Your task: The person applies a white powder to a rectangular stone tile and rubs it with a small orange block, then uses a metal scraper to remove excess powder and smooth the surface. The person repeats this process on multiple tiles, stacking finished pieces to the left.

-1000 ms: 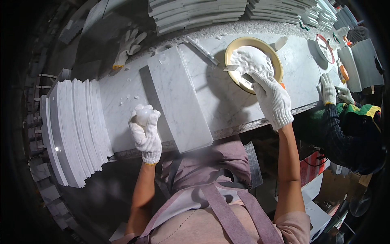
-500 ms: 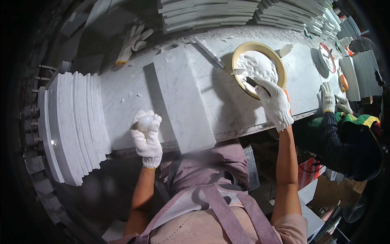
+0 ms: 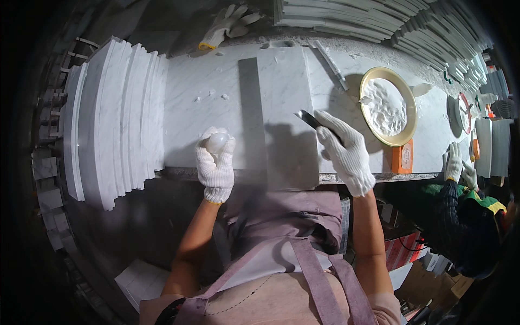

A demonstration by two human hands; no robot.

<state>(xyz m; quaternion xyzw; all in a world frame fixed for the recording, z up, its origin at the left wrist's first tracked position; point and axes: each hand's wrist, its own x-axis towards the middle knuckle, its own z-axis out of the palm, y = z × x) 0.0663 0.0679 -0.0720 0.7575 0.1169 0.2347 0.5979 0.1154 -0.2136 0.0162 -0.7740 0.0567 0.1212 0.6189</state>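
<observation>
My left hand (image 3: 215,165), in a white knitted glove, is closed around a small rounded, translucent white object (image 3: 218,143); its lower part is hidden in my fingers. My gloved right hand (image 3: 346,154) grips a small dark-handled tool with a short metal blade (image 3: 307,118), the tip pointing left above a marble slab (image 3: 284,76). That narrow slab lies crosswise on the workbench, its near end at the front edge. Right of my right hand, a yellowish bowl (image 3: 413,116) holds white powder or paste.
Upright marble slabs (image 3: 116,119) stand at left, with more stacked at the back (image 3: 346,19). A spare glove (image 3: 230,27), a clear tube (image 3: 331,65) and an orange box (image 3: 402,157) lie about. At right, another person's gloved hands (image 3: 454,162) rest on the bench.
My right hand has moved left with the tool, from the bowl to over the crosswise slab. My left hand keeps its hold on the rounded object. The view has shifted.
</observation>
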